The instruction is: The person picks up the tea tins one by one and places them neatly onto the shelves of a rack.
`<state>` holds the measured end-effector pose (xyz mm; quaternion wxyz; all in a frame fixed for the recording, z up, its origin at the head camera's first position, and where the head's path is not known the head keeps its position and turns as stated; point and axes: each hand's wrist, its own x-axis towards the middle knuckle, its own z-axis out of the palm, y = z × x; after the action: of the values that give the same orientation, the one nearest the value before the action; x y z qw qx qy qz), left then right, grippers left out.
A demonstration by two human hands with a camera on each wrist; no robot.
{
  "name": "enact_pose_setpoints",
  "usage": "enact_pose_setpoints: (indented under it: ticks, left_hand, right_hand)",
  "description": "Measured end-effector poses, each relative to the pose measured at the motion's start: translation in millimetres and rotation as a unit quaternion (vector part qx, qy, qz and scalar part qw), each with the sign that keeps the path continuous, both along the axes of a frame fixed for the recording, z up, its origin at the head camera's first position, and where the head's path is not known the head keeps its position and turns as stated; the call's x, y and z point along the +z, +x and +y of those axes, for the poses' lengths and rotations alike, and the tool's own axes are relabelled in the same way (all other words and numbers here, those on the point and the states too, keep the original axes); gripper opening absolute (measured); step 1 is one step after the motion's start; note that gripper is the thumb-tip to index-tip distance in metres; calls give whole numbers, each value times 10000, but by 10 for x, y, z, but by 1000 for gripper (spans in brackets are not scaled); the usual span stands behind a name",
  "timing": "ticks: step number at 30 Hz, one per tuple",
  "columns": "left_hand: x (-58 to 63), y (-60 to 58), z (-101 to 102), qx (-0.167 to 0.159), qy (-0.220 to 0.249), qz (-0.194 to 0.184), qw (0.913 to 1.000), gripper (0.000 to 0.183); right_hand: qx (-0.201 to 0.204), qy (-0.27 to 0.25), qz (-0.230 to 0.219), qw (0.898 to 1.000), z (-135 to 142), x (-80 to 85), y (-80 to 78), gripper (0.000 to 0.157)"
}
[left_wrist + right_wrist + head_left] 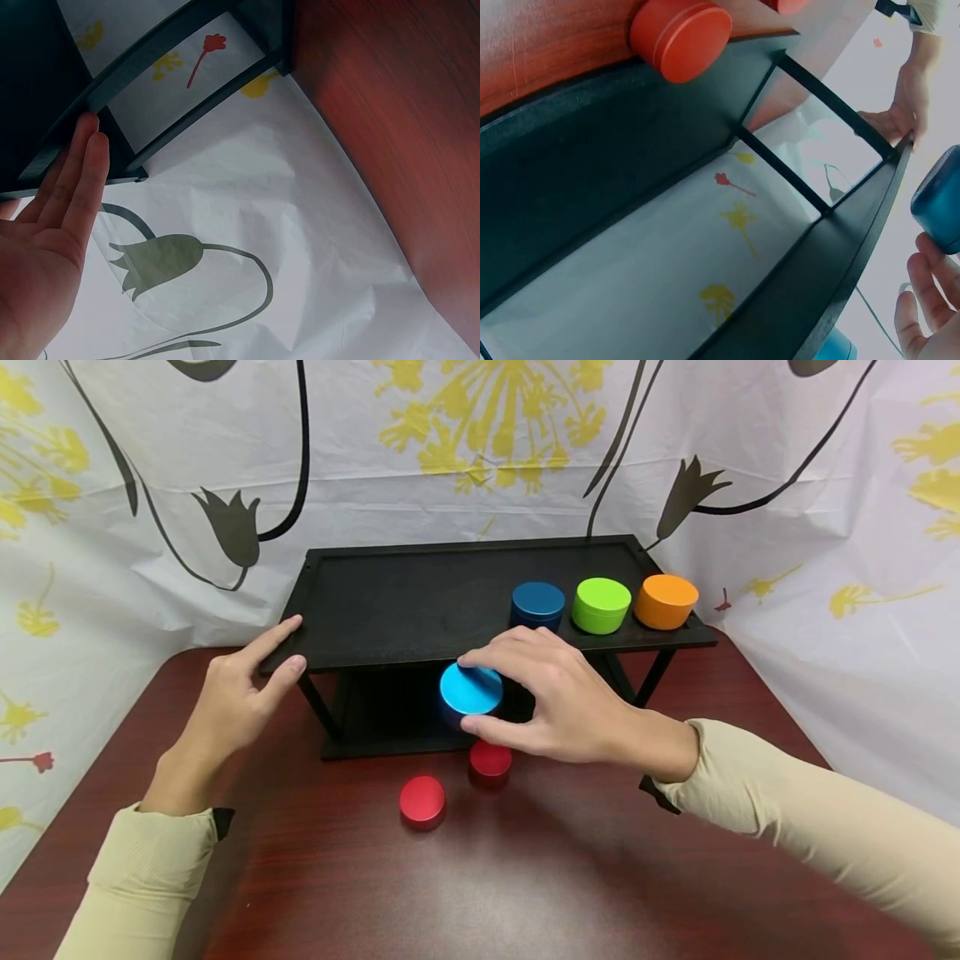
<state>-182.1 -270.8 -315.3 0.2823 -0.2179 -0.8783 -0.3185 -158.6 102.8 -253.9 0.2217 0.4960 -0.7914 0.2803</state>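
Observation:
My right hand (558, 693) holds a bright blue round canister (468, 691) between thumb and fingers, in front of the black two-tier shelf's top edge. The right wrist view shows this blue canister (939, 202) at the fingertips, beside the upper board. My left hand (232, 689) rests on the left front corner of the black shelf (420, 602); in the left wrist view its fingers (79, 176) lie straight against the board's edge. Two red canisters, a nearer one (422, 802) and a farther one (491, 763), stand on the table below the right hand.
On the right of the upper board stand a dark blue canister (537, 603), a green canister (602, 606) and an orange canister (666, 602) in a row. The lower board (382, 718) sits on the brown table (337, 877). A white patterned cloth (465, 460) hangs behind and at the sides.

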Motion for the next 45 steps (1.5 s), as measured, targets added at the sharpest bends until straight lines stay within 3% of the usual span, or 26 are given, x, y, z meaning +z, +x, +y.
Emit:
enact_pose_setpoints:
  ticks: [19, 45]
  left_hand:
    - [-7, -4, -10, 41, 7, -4, 10000, 48]
    - [-4, -6, 2, 61, 21, 51, 10000, 48]
  right_hand:
    - [-393, -229, 525, 9976, -11, 103, -226, 50]
    - [-1190, 16, 191, 9927, -61, 145, -473, 50]
